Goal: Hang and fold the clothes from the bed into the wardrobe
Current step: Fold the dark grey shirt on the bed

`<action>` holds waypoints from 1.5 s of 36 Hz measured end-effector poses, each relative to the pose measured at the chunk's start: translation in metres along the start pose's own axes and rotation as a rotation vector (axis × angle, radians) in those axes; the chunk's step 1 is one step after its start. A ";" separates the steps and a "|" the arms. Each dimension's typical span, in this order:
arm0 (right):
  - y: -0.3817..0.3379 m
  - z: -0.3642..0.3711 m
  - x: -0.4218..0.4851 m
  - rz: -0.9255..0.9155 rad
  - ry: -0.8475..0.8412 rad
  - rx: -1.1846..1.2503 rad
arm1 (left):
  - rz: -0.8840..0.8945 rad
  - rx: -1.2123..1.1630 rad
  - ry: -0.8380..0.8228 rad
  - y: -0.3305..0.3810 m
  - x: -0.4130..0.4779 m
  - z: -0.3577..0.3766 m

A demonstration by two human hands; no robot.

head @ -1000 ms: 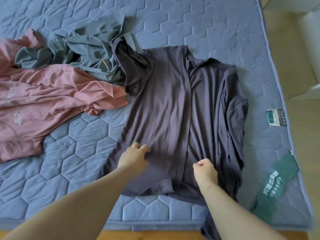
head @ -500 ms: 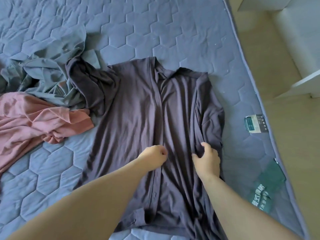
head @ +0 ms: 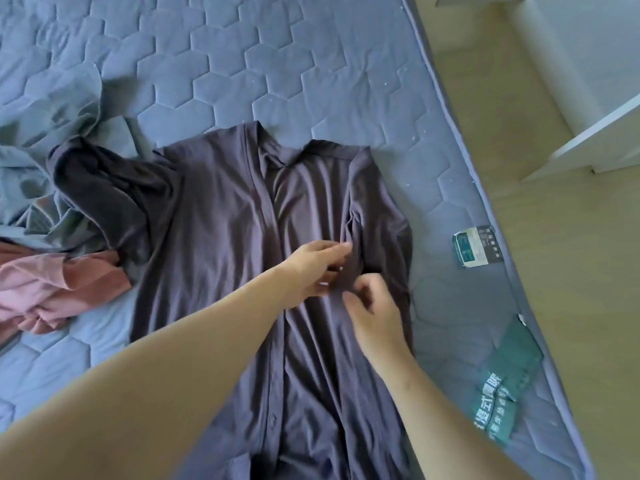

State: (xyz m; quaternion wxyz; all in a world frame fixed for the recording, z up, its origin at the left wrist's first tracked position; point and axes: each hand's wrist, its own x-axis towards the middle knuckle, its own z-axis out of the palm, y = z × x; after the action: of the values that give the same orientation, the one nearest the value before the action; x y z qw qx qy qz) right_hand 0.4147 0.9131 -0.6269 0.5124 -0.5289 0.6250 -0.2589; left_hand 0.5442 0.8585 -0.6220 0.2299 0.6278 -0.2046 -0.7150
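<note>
Both hands work the dark shirt (head: 221,237), which lies spread front-up on the bed (head: 277,64): the right hand (head: 372,311) has its fingers curled in a grip on a ridge of cloth just right of the placket, while the left hand (head: 317,268) reaches across with fingers mostly straight on the same fold, though whether it pinches anything I cannot tell. The step looks like smoothing and squaring the shirt for folding. Next, the bunched left sleeve (head: 104,199), lying against the grey garment (head: 41,140), likely needs drawing flat.
</note>
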 end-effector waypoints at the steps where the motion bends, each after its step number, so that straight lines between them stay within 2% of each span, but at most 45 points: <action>1: -0.002 0.002 0.001 0.010 -0.075 0.013 | 0.029 0.056 0.058 0.001 0.002 0.000; 3: -0.002 0.006 0.005 0.047 -0.105 0.037 | 0.057 0.122 0.187 0.000 0.008 -0.004; 5: 0.000 0.005 0.011 0.064 0.079 0.013 | 0.043 0.041 0.296 -0.002 0.013 -0.012; 7: 0.009 0.000 0.019 0.115 0.322 -0.146 | 0.004 -0.110 0.399 -0.006 0.018 -0.022; 8: 0.013 -0.003 0.022 0.163 0.379 -0.253 | -0.015 -0.154 0.440 -0.008 0.021 -0.027; 9: 0.017 -0.006 0.024 0.233 0.371 -0.354 | -0.027 -0.166 0.469 -0.011 0.024 -0.031; 12: 0.029 -0.014 0.025 0.396 0.189 -0.522 | -0.039 -0.184 0.518 -0.016 0.031 -0.038; 15: 0.039 -0.025 0.031 0.418 0.148 -0.411 | -0.044 -0.279 0.520 -0.014 0.035 -0.037; 18: 0.040 -0.034 0.039 0.363 0.304 -0.381 | -0.041 -0.238 0.464 -0.009 0.038 -0.036; 21: 0.036 -0.043 0.046 0.353 0.460 -0.345 | -0.037 -0.240 0.325 -0.001 0.036 -0.031; 25: 0.029 -0.063 0.058 0.382 0.573 -0.232 | -0.084 -0.095 0.232 0.012 0.039 -0.021; 29: 0.021 -0.095 0.078 0.386 0.755 -0.083 | -0.013 0.031 0.264 0.024 0.045 -0.013; 34: 0.004 -0.129 0.119 0.255 0.831 0.083 | 0.105 -0.178 0.334 0.040 0.056 -0.009; 37: -0.002 -0.135 0.134 0.256 0.685 -0.055 | 0.112 -0.200 0.352 0.043 0.061 -0.010; 40: 0.002 -0.123 0.131 0.287 0.566 -0.277 | -0.011 -0.099 0.346 0.045 0.065 -0.011; 43: 0.000 -0.100 0.121 0.133 0.510 -0.473 | -0.127 -0.079 0.284 0.048 0.070 -0.010; 45: -0.002 -0.084 0.117 0.029 0.386 -0.558 | -0.171 -0.034 0.269 0.050 0.077 -0.009; 47: -0.001 -0.068 0.114 0.018 0.204 -0.513 | -0.213 0.066 0.271 0.050 0.082 -0.007; 50: 0.007 -0.052 0.108 0.136 -0.011 -0.456 | -0.087 0.256 0.257 0.053 0.086 -0.002; 52: 0.017 -0.047 0.104 0.218 -0.066 -0.446 | 0.099 0.189 0.276 0.058 0.087 0.002; 54: 0.027 -0.045 0.099 0.268 -0.070 -0.434 | 0.338 0.046 0.386 0.064 0.085 0.001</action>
State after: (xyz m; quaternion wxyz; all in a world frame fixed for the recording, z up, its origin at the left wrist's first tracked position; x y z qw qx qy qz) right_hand 0.3713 0.8200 -0.6717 0.4379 -0.5478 0.7122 -0.0300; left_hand 0.5392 0.7570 -0.6532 0.3665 0.7145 -0.2751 -0.5287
